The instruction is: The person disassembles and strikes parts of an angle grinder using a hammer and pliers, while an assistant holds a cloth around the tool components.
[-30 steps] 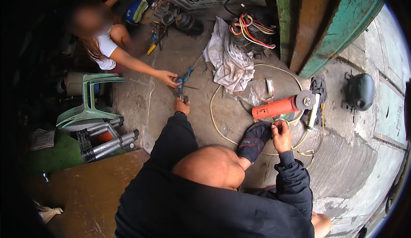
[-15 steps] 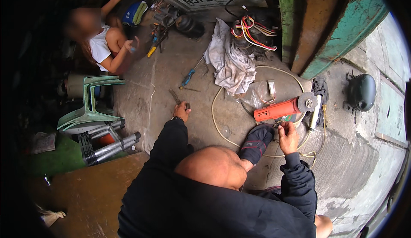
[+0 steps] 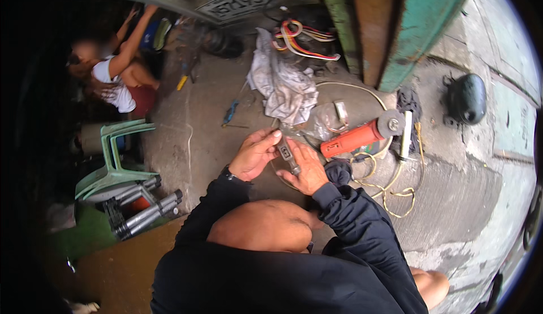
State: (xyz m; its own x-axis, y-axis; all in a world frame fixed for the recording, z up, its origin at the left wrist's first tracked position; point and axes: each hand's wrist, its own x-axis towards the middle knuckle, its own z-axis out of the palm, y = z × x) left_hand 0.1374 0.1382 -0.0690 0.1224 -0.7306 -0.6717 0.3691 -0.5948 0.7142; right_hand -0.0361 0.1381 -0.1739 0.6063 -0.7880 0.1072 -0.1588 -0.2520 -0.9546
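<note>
Currently, left hand (image 3: 253,157) and right hand (image 3: 308,170) hold one grey, oblong metal piece (image 3: 287,153) over grey concrete floor (image 3: 210,102), away from its edges.

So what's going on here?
Someone working bare-handed has both hands on a small metal piece: left hand at its far end, right hand along its right side. A red angle grinder lies on the ground to the right, a blue-handled screwdriver beyond the left hand; neither is being touched. A stained cloth lies farther off. At upper left, another person is down low, arms raised.
</note>
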